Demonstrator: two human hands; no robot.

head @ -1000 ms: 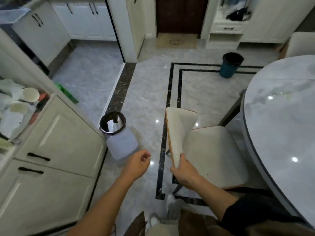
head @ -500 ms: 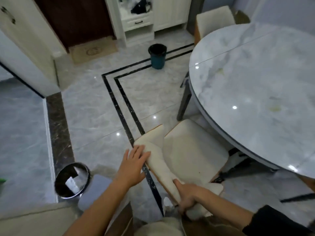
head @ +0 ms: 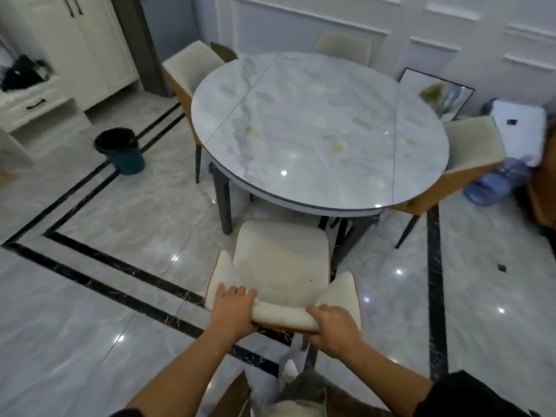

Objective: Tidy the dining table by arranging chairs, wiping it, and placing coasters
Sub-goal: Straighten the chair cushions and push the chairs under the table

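A single head-worn wide-angle camera looked forward and steeply down from standing height. It faced the round desk [head: 319,130] and the panelled wall [head: 331,22] beyond. Both forearms entered from the bottom edge, closest to the lens; the chair [head: 279,260] sat near, centred low. Edges bowed outward.

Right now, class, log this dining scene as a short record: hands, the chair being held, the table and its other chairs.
left hand: gripping chair backrest top
right hand: gripping same backrest
held chair: cream seat, facing table, not yet tucked in
table: round marble top, yellowish stains, no coasters
other chairs: three visible, pushed in
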